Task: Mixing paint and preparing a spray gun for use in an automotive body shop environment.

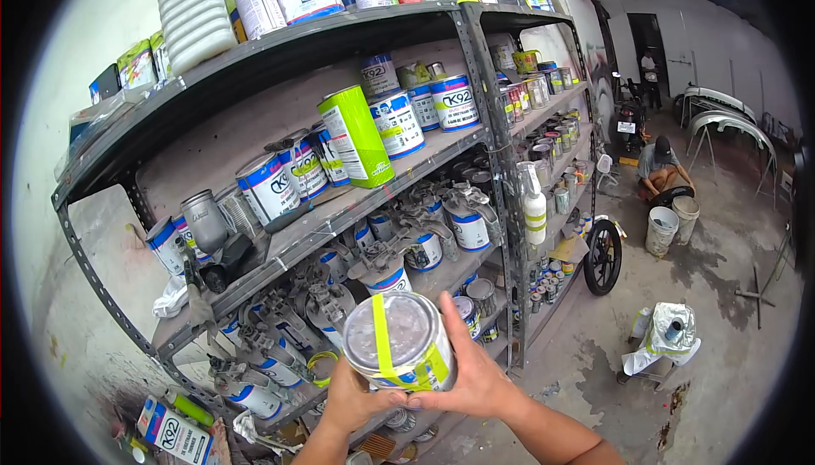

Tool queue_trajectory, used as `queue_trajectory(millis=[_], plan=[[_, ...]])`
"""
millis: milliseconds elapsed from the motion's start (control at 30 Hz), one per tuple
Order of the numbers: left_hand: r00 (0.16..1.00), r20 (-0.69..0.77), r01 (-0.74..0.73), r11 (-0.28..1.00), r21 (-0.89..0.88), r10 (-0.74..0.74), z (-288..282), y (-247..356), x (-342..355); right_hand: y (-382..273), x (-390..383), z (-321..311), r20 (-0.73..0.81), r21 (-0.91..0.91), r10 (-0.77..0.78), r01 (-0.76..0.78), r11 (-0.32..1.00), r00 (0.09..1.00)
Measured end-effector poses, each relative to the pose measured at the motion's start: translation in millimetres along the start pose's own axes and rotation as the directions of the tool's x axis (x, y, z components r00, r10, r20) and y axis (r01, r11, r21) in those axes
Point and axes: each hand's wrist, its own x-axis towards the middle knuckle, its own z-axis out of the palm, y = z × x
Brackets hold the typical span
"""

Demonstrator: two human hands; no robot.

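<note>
Several rows of cans are being carried by the dark metal shelving [477, 66], which is rising beyond the hands, mostly ahead and to the left. One round paint can [412, 329] is being held in front of those shelves, between the palms, its lid being turned upward and its axis running nearly upright — any slight lean is being masked by the bent view. On this placing between the palms any shift seems to be hinging, since neither hand is lying nearer: by the right hand [475, 380] the right side is being gripped, one digit pointing up past the rim, while by the left hand [352, 401] the lower left is being cupped — the two almost meeting on the near side. Across the lid a yellow-green strip of tape [381, 329] is being borne.
</note>
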Motion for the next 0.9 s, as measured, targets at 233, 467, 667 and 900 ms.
queue_trajectory(millis=[233,467,667,900], plan=[[0.982,0.189,0.009,0.998,-0.060,0.003,6.5,-7.9,21.5,19.8,-11.4,3.9,-0.230,0.364,0.024,0.063,0.929,0.973],[0.988,-0.005,-0.148,0.973,0.178,0.152,10.1,16.2,75.7,49.3,-28.8,-27.7,-0.353,0.494,0.161,0.037,0.868,0.922],[0.717,0.037,-0.633,0.628,0.454,0.696,29.2,104.8,186.0,90.5,-37.8,-69.8,-0.370,0.594,0.201,0.064,0.802,0.907],[0.985,0.044,-0.056,0.068,0.996,0.169,93.6,171.7,422.7,154.3,-40.1,-134.9,-0.154,0.397,0.174,-0.101,0.912,0.973]])
